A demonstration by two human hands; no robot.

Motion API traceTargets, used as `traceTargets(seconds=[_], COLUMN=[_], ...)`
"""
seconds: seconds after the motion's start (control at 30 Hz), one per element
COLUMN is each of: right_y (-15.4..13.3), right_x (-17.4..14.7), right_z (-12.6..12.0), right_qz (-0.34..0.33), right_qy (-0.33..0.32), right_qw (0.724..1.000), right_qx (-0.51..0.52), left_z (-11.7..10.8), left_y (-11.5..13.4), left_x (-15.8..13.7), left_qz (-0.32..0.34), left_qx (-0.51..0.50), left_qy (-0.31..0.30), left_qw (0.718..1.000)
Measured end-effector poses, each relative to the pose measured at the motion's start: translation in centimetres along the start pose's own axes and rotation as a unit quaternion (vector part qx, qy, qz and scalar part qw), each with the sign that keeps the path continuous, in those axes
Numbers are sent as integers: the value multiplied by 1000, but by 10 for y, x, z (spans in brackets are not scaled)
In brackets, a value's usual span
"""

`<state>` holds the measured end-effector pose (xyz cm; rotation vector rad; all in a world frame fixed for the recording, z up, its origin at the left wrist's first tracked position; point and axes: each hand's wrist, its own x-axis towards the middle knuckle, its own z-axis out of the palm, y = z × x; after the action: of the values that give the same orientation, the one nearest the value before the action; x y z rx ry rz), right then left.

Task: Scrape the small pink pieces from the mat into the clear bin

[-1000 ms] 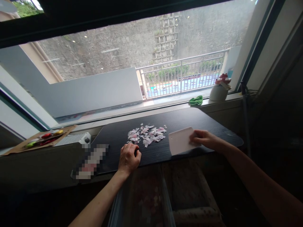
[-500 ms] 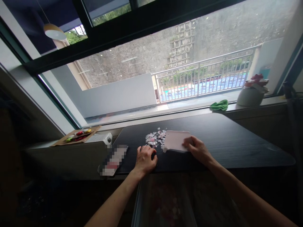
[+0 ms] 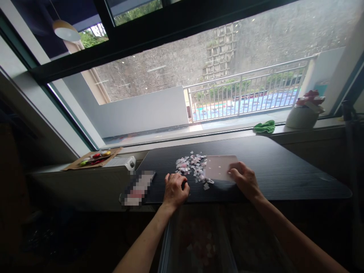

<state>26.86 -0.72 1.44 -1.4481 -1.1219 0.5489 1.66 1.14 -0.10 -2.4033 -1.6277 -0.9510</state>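
Observation:
In the head view, my right hand (image 3: 247, 179) grips a flat, pale pink rectangular board (image 3: 220, 167) by its right end, thumb on the near face. Small white specks show on the board, and it is tilted up over the table. Its left edge meets a loose pile of small white and pinkish paper scraps (image 3: 196, 165). My left hand (image 3: 175, 188) rests on the dark table (image 3: 270, 167), just in front of the pile's left part. Its fingers are loosely curled, with a gap between thumb and forefinger and nothing visible in it.
A blurred-out phone-like object (image 3: 139, 188) lies at the table's left edge. Below the near edge stands a clear plastic bin (image 3: 166, 242) with pale scraps inside. A green cloth (image 3: 264, 127) and a white jug with a red top (image 3: 303, 115) are on the sill. Cardboard (image 3: 76, 163) lies left.
My right hand has drawn the board slightly right and tipped it. The scraps now spread further right, with a few loose ones nearer me. My left hand has hardly moved.

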Motion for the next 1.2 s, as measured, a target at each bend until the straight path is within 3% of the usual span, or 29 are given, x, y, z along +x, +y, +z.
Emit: traceTargets(seconds=[0.17,0.33,0.43,0.63,0.87,1.2], right_y=[0,2,1,-1,0,1], right_x=[0,0,0,-1,-2,-2], right_z=[0,0,0,-1,3,3], right_qz=[-7,10,-12,-9,-49,-56], right_qy=[-21,8,-16,42,-104,-70], right_qw=[999,999,999,999,993,996], right_qx=[40,30,34,-23,35,27], left_z=[0,-1,-1,-1,-2,-3], left_y=[1,1,1,0,0,1], left_x=[0,0,0,0,1,1], left_qz=[-2,0,2,5,7,6], left_qx=[3,3,3,1,1,2], left_qy=[5,9,8,8,6,9], left_qw=[1000,1000,1000,1000,1000,1000])
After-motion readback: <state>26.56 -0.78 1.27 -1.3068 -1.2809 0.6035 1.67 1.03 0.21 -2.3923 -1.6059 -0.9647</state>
